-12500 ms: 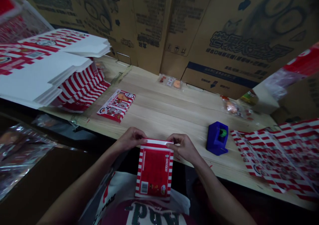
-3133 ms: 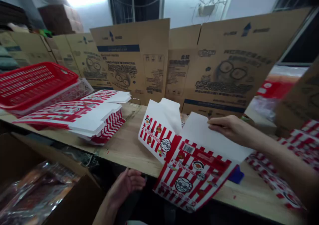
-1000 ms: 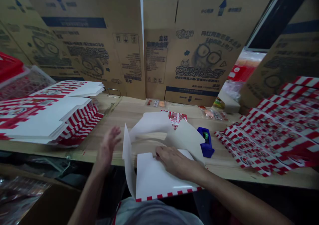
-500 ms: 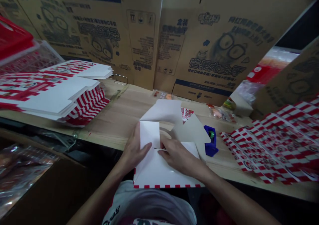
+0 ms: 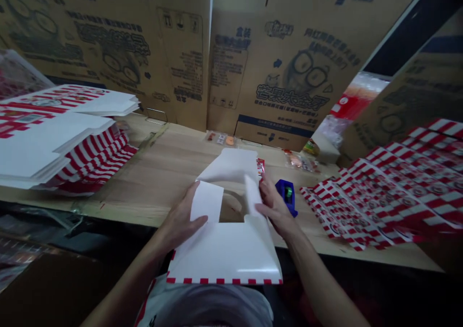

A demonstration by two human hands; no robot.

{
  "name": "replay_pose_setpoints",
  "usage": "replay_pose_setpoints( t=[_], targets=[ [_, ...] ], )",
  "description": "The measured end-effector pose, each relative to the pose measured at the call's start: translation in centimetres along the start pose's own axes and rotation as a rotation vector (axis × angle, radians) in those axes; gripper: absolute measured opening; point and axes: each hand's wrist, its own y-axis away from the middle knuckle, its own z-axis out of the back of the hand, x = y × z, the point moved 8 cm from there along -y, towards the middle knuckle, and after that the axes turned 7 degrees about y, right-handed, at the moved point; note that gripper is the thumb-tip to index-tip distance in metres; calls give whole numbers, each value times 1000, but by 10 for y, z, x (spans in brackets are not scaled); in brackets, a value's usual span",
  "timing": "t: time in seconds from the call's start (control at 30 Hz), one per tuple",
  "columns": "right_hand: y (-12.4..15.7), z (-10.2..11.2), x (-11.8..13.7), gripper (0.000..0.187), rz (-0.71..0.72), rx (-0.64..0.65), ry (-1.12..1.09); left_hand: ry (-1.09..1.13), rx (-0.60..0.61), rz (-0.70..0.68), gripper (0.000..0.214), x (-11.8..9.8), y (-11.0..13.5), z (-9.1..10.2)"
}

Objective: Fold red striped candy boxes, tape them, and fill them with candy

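Wooden table (image 5: 162, 168); white carton (image 5: 224, 252), red-dashed edge (image 5: 219, 281), flaps (image 5: 207, 200) raised.

Dim, dark corners; faint glare on white carton (image 5: 224, 252), edges apparently blurred.

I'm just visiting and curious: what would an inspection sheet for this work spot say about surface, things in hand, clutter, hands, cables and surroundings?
Surface: pale wood-look table.
Things in hand: white-lined box, open, red marks along its near edge, flaps raised.
Clutter: stacked flat cartons at left; blue tape dispenser just right of the box; red-and-white striped boxes farther right; small clear packets towards the back.
Hands: left hand holds the left flap; right hand holds the right flap, which is blurred.
Cables: nothing seen.
Surroundings: printed cardboard stands behind the table; a brown carton sits at lower left.
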Motion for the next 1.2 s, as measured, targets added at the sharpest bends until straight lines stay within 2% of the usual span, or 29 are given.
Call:
replay_pose_setpoints(
  t=[0.07, 0.13, 0.23, 0.33, 0.43, 0.5, 0.57, 0.63, 0.73, 0.8, 0.9, 1.1, 1.2],
  targets=[
    [-1, -17, 1, 118, -42, 28, 209, -9, -6, -16, 79, 1, 0, 0],
    [3, -25, 8, 122, -53, 22, 405, -26, -28, -29, 78, 2, 1, 2],
    [9, -25, 14, 124, -57, 28, 488, -49, -43, -42, 78, 2, 2, 4],
    [1, 1, 10, 116, -99, -13, 273, -51, -7, -38, 78, 0, 2, -1],
    [-32, 32, 10, 85, -147, -48, -90, -33, -2, -44, 77, -4, 1, -4],
    [-59, 34, 17, 81, -189, 47, -191, -17, -6, -58, 77, -7, 0, -5],
    [-82, 23, 28, 78, -233, 190, -182, -10, -7, -63, 76, -7, -1, -5],
    [-93, 1, 43, 71, -221, 380, -121, -6, -19, -52, 74, -6, -1, -2],
    [-82, -31, 62, 72, -124, 730, -29, 12, -38, -15, 72, -1, -1, 4],
    [-71, -37, 60, 76, -128, 842, -3, 32, -22, 0, 74, 1, 0, 3],
    [-65, -35, 47, 78, -149, 821, 95, 62, -8, 5, 75, 2, -1, -1],
    [-49, -61, 37, 103, 105, 813, 654, 120, -4, 4, 72, -4, -6, -7],
    [-42, -69, 37, 108, 171, 776, 795, 185, -28, 48, 74, -1, -7, -8]
  ],
)
